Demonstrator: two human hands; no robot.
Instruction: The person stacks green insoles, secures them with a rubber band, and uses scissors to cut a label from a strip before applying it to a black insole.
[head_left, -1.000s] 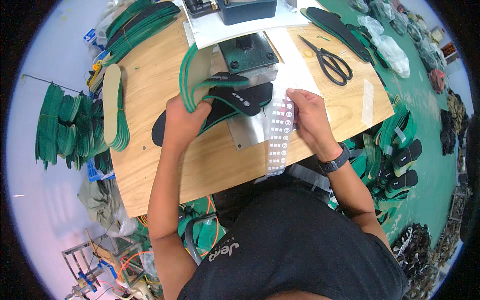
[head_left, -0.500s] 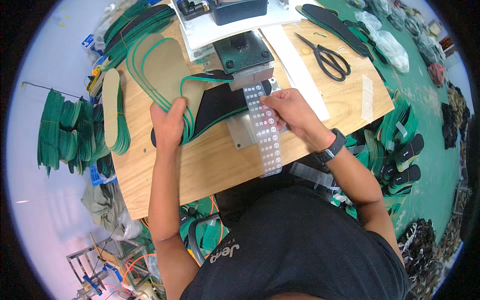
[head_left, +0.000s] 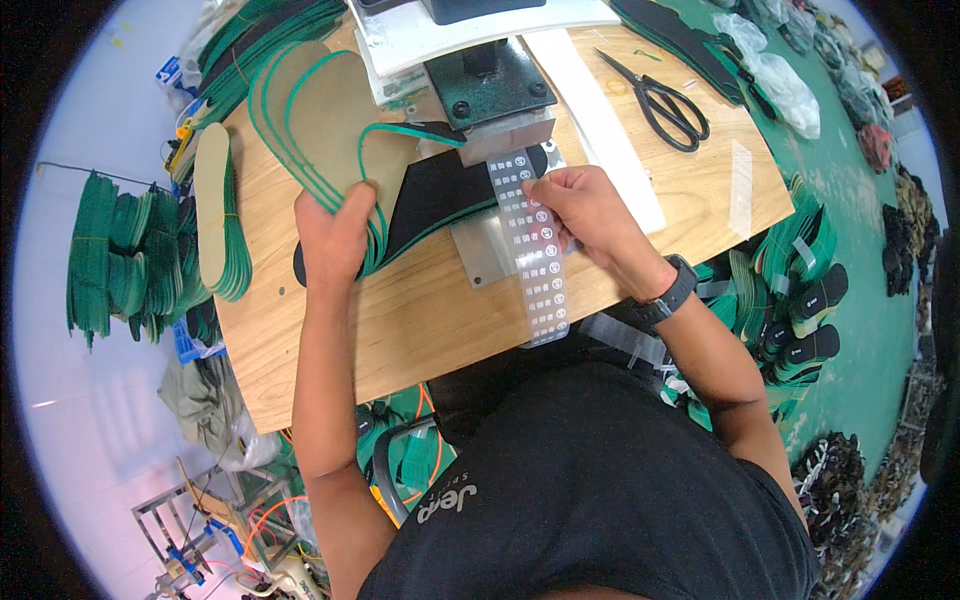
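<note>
My left hand (head_left: pixel 335 238) is closed around the narrow ends of several fanned-out insoles (head_left: pixel 335 110), beige-faced with green edges. One of them curls toward the press and shows a black side. Below them a black insole (head_left: pixel 440 195) with a green edge lies on a metal plate (head_left: pixel 480 262), its right end by the heat press head (head_left: pixel 490 85). Between thumb and fingers, my right hand (head_left: pixel 590 210) pinches the edge of a clear strip of white printed transfer labels (head_left: pixel 541 285). This strip crosses the black insole's right end and hangs past the table's front edge.
Black-handled scissors (head_left: pixel 672 112) lie at the table's right, near a piece of clear tape (head_left: pixel 740 188). A bundle of beige insoles (head_left: pixel 222 215) rests at the left edge. Green insole stacks (head_left: pixel 130 260) stand beyond the table on the left, with more insoles (head_left: pixel 800 310) on the right.
The view has shifted slightly, so the table and press sit a little higher. Both hands keep their holds, with the strip and insoles in nearly the same places.
</note>
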